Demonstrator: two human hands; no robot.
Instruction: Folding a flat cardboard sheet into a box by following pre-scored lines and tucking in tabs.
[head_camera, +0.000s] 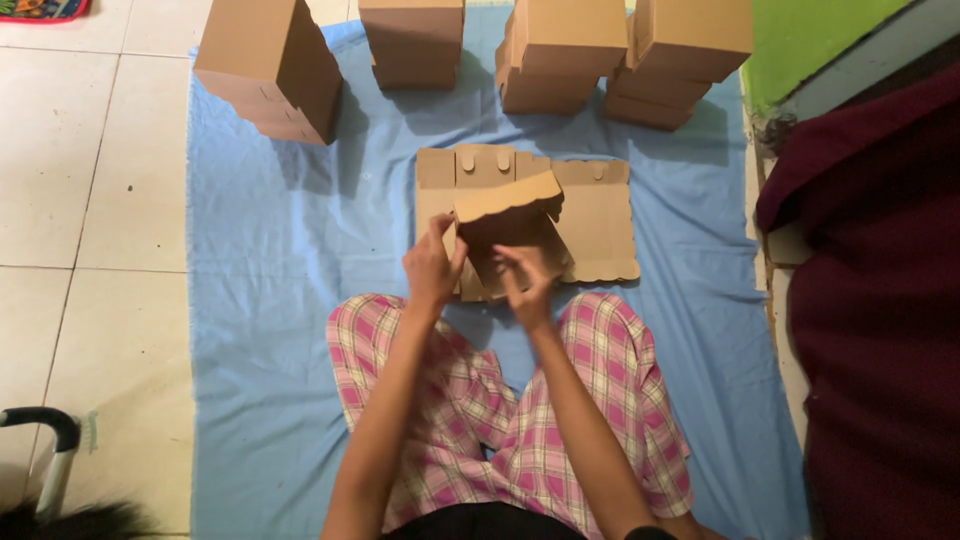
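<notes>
**A:** What is at the centre?

**B:** A half-folded cardboard box (508, 228), brown, one flap raised and tilted. It sits on a flat cardboard sheet (598, 225) with scalloped edges and small tabs, which lies on a blue cloth (270, 300) spread over the floor.

**A:** And the hands?

**B:** The left hand (432, 270) grips the box's left edge, fingers curled closed on the card. The right hand (525, 285) is at the box's lower front, fingers bent against the card; I cannot tell if it grips or only presses.

**A:** What lies beyond the box?

**B:** Behind it, at the cloth's far end, stand finished boxes: a tall stack (272, 68) to the left, a single stack (412, 42) straight behind, and two more stacks (625, 55) to the right. In front of the box are the person's crossed legs in pink checked trousers (520, 400). Right of it, off the cloth, lies dark red fabric (880, 300) beside a green wall (800, 35). Left of the cloth are pale floor tiles (90, 200).
</notes>
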